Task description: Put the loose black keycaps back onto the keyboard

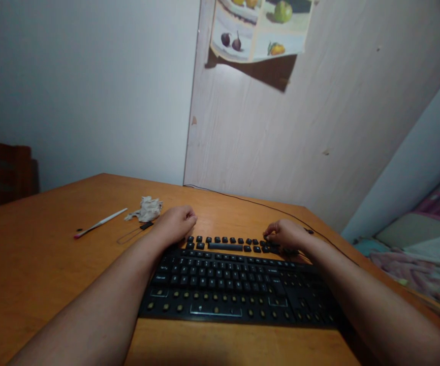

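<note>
A black keyboard (220, 284) lies on the table, its lower rows and much of its right side stripped down to bare key posts. Behind it, loose black keycaps (224, 240) and a long spacebar (225, 247) are set out in two rows. My right hand (286, 234) is at the right end of these rows, thumb and fingers pinched on a keycap (266, 237). More keycaps there are partly hidden by that hand. My left hand (176, 223) rests curled closed on the table by the left end of the rows, with nothing visible in it.
Left of my left hand are a crumpled grey cloth (146, 209), a wire keycap puller (138, 231) with a black handle and a thin white brush (103, 221). A black cable (243, 198) runs along the table's back edge (159, 182). A wooden chair (4, 173) stands far left.
</note>
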`<action>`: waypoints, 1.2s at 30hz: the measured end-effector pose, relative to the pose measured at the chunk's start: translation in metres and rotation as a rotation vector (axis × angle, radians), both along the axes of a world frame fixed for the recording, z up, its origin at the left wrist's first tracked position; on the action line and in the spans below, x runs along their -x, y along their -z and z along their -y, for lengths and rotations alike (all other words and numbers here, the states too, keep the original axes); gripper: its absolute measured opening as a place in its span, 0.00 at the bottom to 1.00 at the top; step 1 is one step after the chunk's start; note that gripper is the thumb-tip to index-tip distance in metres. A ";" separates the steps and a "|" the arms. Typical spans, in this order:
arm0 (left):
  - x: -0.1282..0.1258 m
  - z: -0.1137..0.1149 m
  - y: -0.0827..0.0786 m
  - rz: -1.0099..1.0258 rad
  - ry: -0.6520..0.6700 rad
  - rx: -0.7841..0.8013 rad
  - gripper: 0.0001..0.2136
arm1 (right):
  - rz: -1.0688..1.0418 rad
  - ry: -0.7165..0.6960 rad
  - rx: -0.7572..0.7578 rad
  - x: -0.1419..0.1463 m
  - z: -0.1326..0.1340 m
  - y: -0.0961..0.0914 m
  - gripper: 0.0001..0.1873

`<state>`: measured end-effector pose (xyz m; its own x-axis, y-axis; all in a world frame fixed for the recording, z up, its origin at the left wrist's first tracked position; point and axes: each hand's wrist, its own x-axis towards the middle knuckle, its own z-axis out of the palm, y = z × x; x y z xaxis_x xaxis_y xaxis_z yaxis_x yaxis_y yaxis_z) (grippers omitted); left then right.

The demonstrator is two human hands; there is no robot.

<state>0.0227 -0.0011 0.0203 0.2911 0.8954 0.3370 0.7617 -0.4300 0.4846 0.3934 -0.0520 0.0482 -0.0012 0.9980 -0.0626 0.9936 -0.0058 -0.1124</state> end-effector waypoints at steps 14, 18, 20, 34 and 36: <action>-0.001 0.002 -0.001 -0.017 -0.013 0.001 0.14 | -0.152 -0.006 0.060 -0.008 -0.012 0.012 0.11; -0.001 0.003 -0.002 0.000 -0.009 -0.006 0.13 | -0.172 -0.012 0.004 -0.004 -0.005 0.006 0.12; -0.001 0.003 -0.002 0.009 -0.007 -0.012 0.13 | -0.175 -0.040 -0.030 0.000 0.005 -0.001 0.14; 0.000 -0.003 0.003 0.023 0.000 -0.018 0.14 | -0.129 -0.349 -0.136 0.041 0.143 -0.012 0.14; 0.000 -0.003 0.004 0.025 0.002 -0.027 0.14 | -0.111 -0.348 -0.138 0.043 0.150 -0.008 0.14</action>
<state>0.0224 0.0024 0.0166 0.2844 0.8853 0.3679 0.7485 -0.4448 0.4918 0.3500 -0.2019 0.0561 -0.3408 0.9356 0.0917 0.9152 0.3525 -0.1951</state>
